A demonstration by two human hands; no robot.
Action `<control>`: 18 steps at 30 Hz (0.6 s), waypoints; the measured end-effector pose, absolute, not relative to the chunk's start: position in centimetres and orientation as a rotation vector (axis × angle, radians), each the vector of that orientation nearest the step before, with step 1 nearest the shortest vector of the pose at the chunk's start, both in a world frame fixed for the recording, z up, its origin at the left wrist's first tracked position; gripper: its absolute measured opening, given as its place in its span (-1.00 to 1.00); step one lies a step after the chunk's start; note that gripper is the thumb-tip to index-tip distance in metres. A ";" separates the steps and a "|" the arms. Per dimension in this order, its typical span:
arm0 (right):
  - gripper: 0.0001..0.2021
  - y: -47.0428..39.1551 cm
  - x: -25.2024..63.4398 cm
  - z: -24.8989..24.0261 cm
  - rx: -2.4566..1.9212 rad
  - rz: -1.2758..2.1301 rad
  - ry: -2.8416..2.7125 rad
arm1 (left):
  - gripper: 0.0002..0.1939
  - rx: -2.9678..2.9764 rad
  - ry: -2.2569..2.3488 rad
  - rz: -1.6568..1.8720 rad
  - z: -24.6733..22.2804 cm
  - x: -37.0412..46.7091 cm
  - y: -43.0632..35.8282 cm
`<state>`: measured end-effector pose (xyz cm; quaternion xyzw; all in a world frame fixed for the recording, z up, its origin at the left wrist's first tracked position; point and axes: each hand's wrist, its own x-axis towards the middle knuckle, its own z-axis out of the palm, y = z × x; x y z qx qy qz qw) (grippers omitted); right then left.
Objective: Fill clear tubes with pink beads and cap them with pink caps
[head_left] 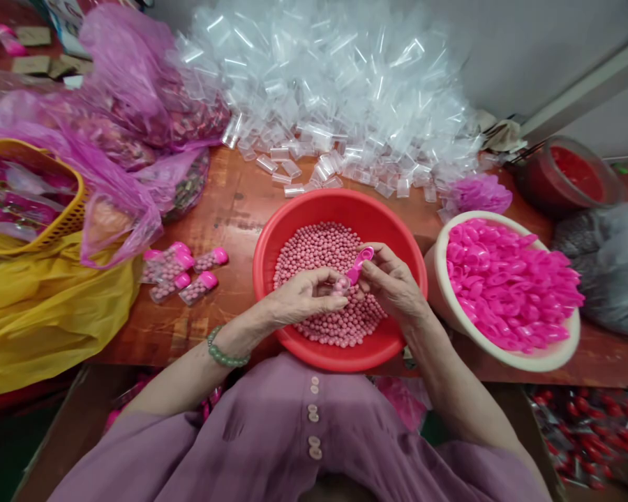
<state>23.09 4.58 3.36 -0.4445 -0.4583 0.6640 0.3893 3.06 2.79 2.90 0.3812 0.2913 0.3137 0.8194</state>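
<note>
Over a red basin [264,244] of small pink beads [314,244], both my hands are close together. Between its fingertips my left hand [308,296] grips a small clear plastic container [341,284] with pink beads inside. My right hand [395,282] pinches a bright pink plastic scoop [360,263] by one end, its other end at the container's mouth. Whether the scoop touches the container I cannot tell. On the table to the left lie several bead-filled containers with pink caps [208,280].
A cream tub [444,293] of pink plastic pieces [507,286] stands right of the basin. Clear containers [324,84] pile up behind it. Pink bags [130,77], a yellow basket [81,202] and a yellow bag [57,314] crowd the left. A grey bag [612,265] sits far right.
</note>
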 end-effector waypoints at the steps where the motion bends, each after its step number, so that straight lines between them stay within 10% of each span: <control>1: -0.59 4.5 22.8 3.3 -1.107 1.693 -1.151 | -0.64 0.802 0.619 0.674 2.9 3.1 2.8; 18: -0.90 4.4 24.3 6.6 -1.235 0.489 -2.520 | -0.65 0.719 0.621 0.835 2.5 2.6 2.9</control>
